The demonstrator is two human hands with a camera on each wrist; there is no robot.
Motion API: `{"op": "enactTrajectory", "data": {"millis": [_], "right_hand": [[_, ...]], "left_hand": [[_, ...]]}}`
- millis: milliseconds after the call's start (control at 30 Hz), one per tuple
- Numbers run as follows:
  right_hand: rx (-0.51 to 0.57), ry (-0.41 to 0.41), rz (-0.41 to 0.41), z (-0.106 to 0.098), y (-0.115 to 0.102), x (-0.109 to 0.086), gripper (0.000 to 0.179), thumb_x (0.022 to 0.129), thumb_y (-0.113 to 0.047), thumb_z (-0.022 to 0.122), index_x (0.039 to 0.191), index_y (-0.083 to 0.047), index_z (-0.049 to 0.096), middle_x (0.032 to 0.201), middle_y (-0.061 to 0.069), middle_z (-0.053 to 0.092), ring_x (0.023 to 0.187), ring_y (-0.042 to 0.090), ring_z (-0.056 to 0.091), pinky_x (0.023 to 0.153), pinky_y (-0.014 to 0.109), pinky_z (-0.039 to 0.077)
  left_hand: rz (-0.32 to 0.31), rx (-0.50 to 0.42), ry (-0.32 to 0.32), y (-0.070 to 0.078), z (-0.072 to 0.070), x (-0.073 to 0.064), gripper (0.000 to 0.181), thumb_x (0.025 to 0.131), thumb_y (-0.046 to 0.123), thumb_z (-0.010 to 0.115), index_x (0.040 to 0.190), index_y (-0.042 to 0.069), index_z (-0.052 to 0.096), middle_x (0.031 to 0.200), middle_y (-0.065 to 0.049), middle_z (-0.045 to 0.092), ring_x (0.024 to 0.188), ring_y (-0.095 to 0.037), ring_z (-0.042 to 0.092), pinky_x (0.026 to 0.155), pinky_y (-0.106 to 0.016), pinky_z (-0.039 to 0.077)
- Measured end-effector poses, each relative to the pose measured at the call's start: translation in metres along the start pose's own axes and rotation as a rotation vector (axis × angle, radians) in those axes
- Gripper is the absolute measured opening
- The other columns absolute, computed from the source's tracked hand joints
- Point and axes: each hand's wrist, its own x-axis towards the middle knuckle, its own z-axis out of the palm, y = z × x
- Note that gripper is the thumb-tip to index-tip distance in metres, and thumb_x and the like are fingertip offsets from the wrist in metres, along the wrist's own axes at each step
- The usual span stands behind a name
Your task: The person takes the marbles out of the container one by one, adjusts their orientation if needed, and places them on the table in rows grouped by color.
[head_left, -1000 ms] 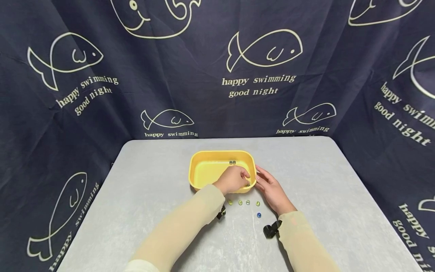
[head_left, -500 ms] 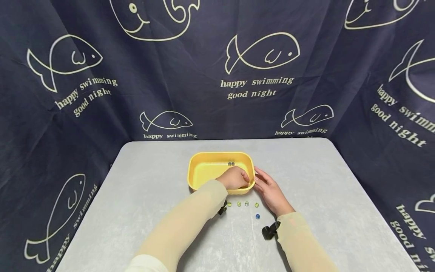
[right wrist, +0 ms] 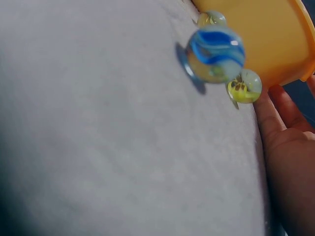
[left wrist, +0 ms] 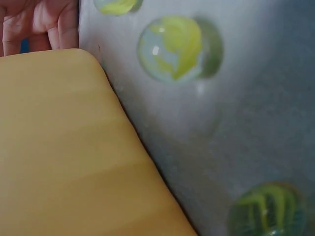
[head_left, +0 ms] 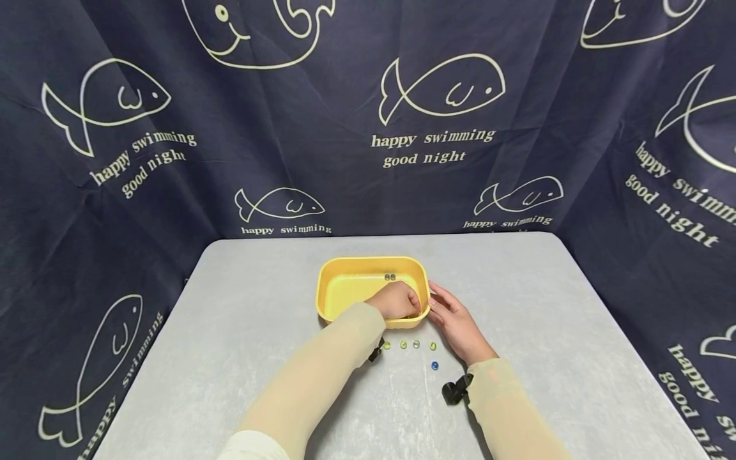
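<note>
A yellow bin (head_left: 352, 321) stands on the table. My left hand (head_left: 395, 300) reaches over its near wall into the right front corner; the fingers bend downward, and the wall and hand hide the fingertips. My right hand (head_left: 457, 324) lies along the outside of the bin's right end, its fairly straight fingers touching the wall. Two dark marbles (head_left: 390, 277) sit together inside at the back. On the table before the bin is a row of yellow-swirled marbles (left wrist: 172, 48) and a paler marble (head_left: 416, 344). Nearer the person is a blue-swirled marble (right wrist: 216, 51).
The grey table (head_left: 241, 287) has rounded back corners. Dark blue fish-printed cloth (head_left: 356, 115) hangs behind it and at both sides. A black wrist camera (head_left: 457, 389) sticks out from the right sleeve, close to the blue marble.
My left hand has sunk slightly deeper into the bin's right front corner, its fingertips now less visible. The right hand stays against the bin, and the table marbles keep their places.
</note>
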Motion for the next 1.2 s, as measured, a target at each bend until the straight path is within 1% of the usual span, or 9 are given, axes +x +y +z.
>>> {"op": "enactTrajectory", "data": {"millis": [267,467,633,833,933,1067,1200], "right_hand": [[-0.006,0.006,0.0,0.0,0.001,0.0,0.053,0.109,-0.017,0.055,0.159,-0.016,0.04,0.151,0.018,0.045,0.137,0.03,0.049,0.103,0.026,0.048],[-0.001,0.007,0.0,0.0,0.001,0.0,0.053,0.109,-0.016,0.054,0.159,-0.015,0.04,0.151,0.018,0.045,0.137,0.03,0.049,0.104,0.027,0.048],[0.013,0.005,-0.005,0.0,0.0,0.001,0.052,0.109,-0.014,0.053,0.159,-0.013,0.04,0.151,0.018,0.045,0.137,0.03,0.049,0.104,0.027,0.048],[-0.008,-0.001,-0.004,0.0,0.002,0.001,0.053,0.109,-0.017,0.054,0.16,-0.015,0.039,0.151,0.018,0.045,0.137,0.03,0.049,0.104,0.028,0.048],[-0.002,-0.005,-0.005,0.0,0.002,0.001,0.053,0.109,-0.017,0.055,0.16,-0.016,0.039,0.151,0.018,0.045,0.136,0.03,0.05,0.104,0.027,0.048],[-0.005,-0.007,-0.003,-0.001,0.003,0.001,0.053,0.109,-0.018,0.055,0.16,-0.016,0.039,0.151,0.018,0.045,0.137,0.03,0.05,0.104,0.027,0.048],[-0.003,-0.006,0.001,-0.002,0.003,0.002,0.053,0.109,-0.018,0.054,0.159,-0.015,0.04,0.151,0.018,0.045,0.136,0.03,0.05,0.103,0.027,0.048]], "left_hand": [[0.023,0.009,0.0,-0.003,0.001,0.002,0.014,0.089,0.018,0.077,0.076,0.021,0.078,0.073,0.014,0.068,0.073,-0.006,0.06,0.073,-0.02,0.048],[0.062,0.022,-0.004,-0.006,0.002,0.005,0.019,0.089,0.018,0.076,0.07,0.022,0.075,0.065,0.014,0.066,0.066,-0.006,0.058,0.067,-0.019,0.047],[0.072,0.003,-0.005,-0.007,0.001,0.005,0.02,0.088,0.015,0.076,0.069,0.021,0.074,0.063,0.012,0.064,0.064,-0.007,0.057,0.064,-0.019,0.047],[0.048,-0.043,0.013,-0.007,-0.002,0.003,0.016,0.089,0.016,0.076,0.074,0.022,0.076,0.07,0.013,0.067,0.07,-0.005,0.058,0.07,-0.019,0.047],[0.039,-0.09,0.031,-0.006,-0.005,-0.001,0.013,0.091,0.016,0.076,0.078,0.019,0.077,0.072,0.01,0.068,0.07,-0.006,0.058,0.068,-0.021,0.047],[0.034,-0.156,0.075,-0.004,-0.011,-0.007,0.011,0.091,0.016,0.078,0.081,0.017,0.076,0.073,0.007,0.069,0.067,-0.008,0.057,0.064,-0.022,0.046],[0.053,-0.226,0.131,0.0,-0.015,-0.016,0.009,0.092,0.016,0.077,0.083,0.017,0.075,0.073,0.005,0.068,0.066,-0.01,0.059,0.061,-0.024,0.048]]}}
